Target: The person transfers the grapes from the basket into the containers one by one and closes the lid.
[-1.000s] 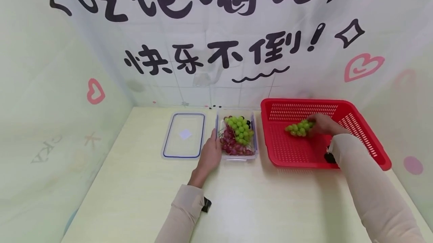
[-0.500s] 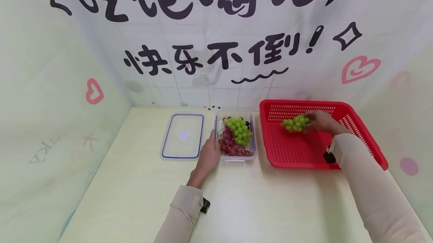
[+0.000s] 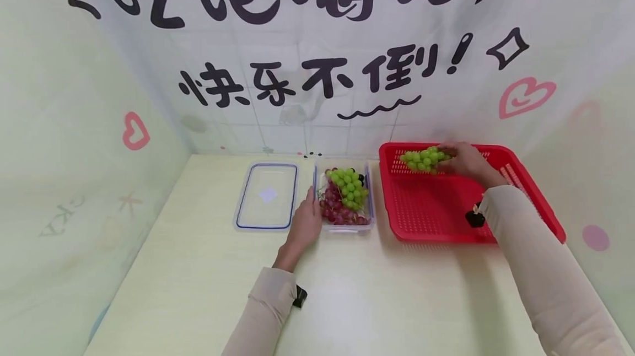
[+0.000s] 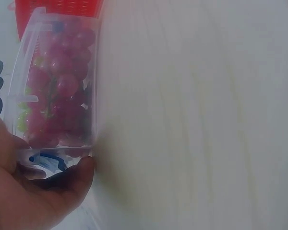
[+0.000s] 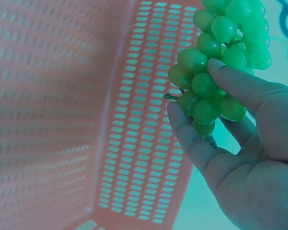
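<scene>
My right hand (image 3: pixel 465 160) pinches a bunch of green grapes (image 3: pixel 421 159) at its stem end, over the back wall of the red basket (image 3: pixel 421 237). Up close in the right wrist view, the thumb presses on the grapes (image 5: pixel 206 84) and the fingers curl beneath. My left hand (image 3: pixel 305 221) holds the left side of a clear plastic container (image 3: pixel 347 228), the thumb at its lower corner in the left wrist view. Inside lie red grapes (image 3: pixel 337 210), with another green bunch (image 3: pixel 349 185) on top and some dark grapes (image 3: pixel 361 178) at the right.
A clear lid (image 3: pixel 265 226) with a blue seal lies left of the container. Printed cloth walls (image 3: pixel 297 135) close off the back and sides of the pale table (image 3: pixel 372 301). The basket's near edge and right end stand under my right forearm.
My right hand has lifted the green bunch from low in the basket up toward its back rim and a little left. The left hand stays on the container.
</scene>
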The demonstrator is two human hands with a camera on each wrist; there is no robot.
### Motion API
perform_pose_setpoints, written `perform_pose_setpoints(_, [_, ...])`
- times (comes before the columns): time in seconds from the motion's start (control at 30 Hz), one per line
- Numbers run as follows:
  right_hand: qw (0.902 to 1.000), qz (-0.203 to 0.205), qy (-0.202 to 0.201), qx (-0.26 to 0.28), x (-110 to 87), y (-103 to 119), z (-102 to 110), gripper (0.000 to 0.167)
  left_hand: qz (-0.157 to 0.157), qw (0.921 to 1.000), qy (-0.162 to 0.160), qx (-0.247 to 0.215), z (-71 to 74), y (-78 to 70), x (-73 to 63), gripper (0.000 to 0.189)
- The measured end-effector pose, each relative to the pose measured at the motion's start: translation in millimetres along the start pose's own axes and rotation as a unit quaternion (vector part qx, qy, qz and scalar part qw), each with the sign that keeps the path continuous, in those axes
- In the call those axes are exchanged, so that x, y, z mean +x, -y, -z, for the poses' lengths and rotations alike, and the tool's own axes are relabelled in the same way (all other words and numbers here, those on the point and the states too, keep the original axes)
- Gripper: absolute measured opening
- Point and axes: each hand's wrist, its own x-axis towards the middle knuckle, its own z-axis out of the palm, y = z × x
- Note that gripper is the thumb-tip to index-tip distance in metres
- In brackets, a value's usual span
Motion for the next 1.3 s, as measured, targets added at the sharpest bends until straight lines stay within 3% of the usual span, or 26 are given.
perform_pose_setpoints(0.17, [0.9999, 0.005, 0.004, 0.011, -0.3, 11.4, 2.7, 0.061, -0.003, 1.0000, 0.005, 0.001, -4.3, 1.6, -1.1, 0.052])
perform_pose_setpoints(0.67, [0.9970, 0.045, -0.038, 0.051, 5.0, 55.7, 3.1, 0.046, -0.013, 0.9998, -0.009, 0.010, -2.8, -3.2, 3.7, 0.052])
perform_pose_setpoints(0.9, [0.9947, 0.051, -0.040, 0.080, 3.9, 69.1, -6.1, 0.048, -0.010, 0.9999, -0.003, 0.011, -3.9, -2.4, 0.4, 0.052])
perform_pose_setpoints(1.3, [0.9912, 0.099, -0.029, 0.084, 21.6, 104.8, -33.6, 0.042, -0.011, 0.9999, -0.009, 0.005, -1.5, -1.0, -1.2, 0.052])
